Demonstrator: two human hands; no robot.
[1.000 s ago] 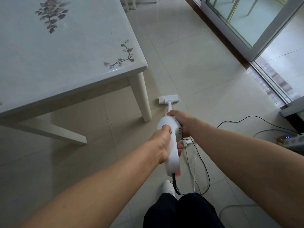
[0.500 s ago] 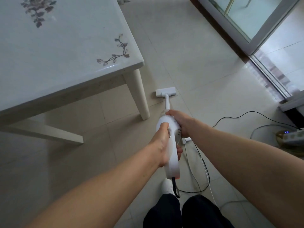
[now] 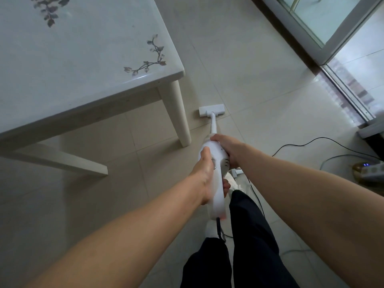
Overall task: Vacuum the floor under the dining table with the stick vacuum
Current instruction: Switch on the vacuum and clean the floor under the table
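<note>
Both hands on the vacuum (image 3: pixel 217 192): L hand (image 3: pixel 204 173) wraps the handle, thumb on top, fingers curled under; R hand (image 3: pixel 227 149) grips the body further fwd, by the tube. Vacuum head (image 3: pixel 211 110) sits flat on the tile floor (image 3: pixel 259 90), just beside the table leg (image 3: pixel 176 113) on its outer side, not under the table (image 3: pixel 83 69). Black cord (image 3: pixel 318 138) lies on the tiles at R, near a power strip (image 3: pixel 372 172) w/ a blue light
</note>
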